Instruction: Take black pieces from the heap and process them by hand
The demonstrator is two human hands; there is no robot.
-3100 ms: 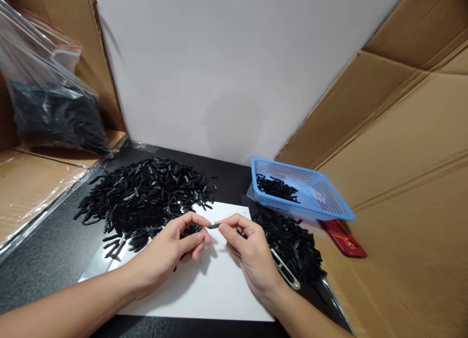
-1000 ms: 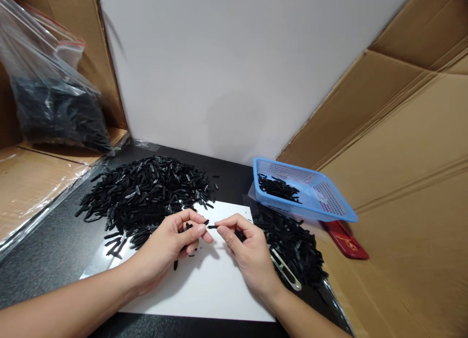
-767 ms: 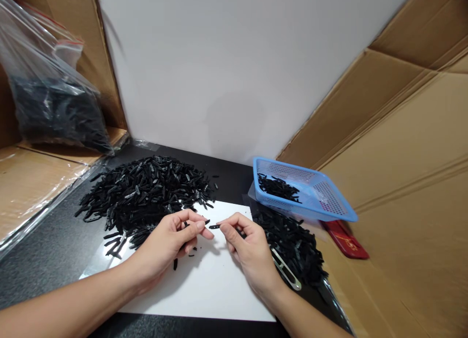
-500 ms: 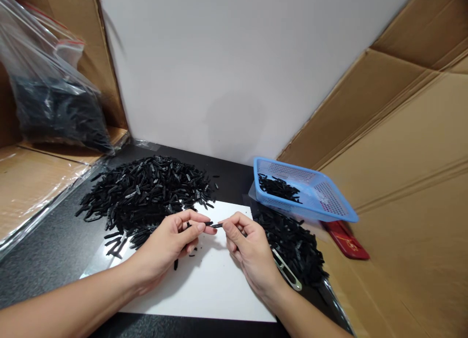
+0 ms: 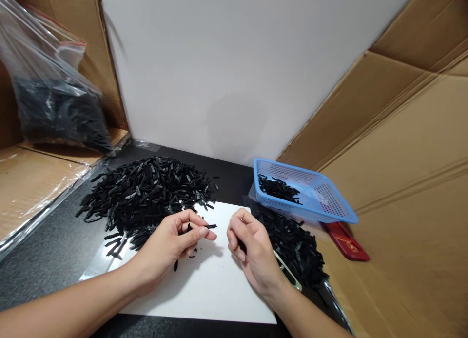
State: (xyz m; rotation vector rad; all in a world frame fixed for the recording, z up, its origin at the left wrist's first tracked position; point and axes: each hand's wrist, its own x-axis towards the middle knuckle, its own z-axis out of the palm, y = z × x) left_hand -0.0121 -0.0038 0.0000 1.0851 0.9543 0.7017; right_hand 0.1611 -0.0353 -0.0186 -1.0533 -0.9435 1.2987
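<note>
Over a white sheet (image 5: 215, 289), my left hand (image 5: 171, 243) pinches a thin black strip (image 5: 211, 226) between thumb and fingers, its end pointing right. Another dark bit shows behind that thumb. My right hand (image 5: 254, 248) is curled closed a short way to the right, apart from the strip. Dark material (image 5: 241, 247) shows between its fingers, looking like more black strips; how many is hidden. A large heap of black strips (image 5: 146, 191) lies beyond my left hand, partly on the sheet. A second heap (image 5: 298, 250) lies beside my right hand.
A blue perforated basket (image 5: 310, 211) with some black strips stands behind the right heap. A pale-framed tool (image 5: 290, 274), partly hidden, lies by my right wrist. A red packet (image 5: 347, 243) lies farther right. A plastic bag of dark pieces (image 5: 62, 113) stands at left; cardboard (image 5: 409, 157) walls the right.
My right hand has let go of the strip's tip and moved slightly right, its fingers curling inward. My left hand stays nearly in place, still pinching a strip.
</note>
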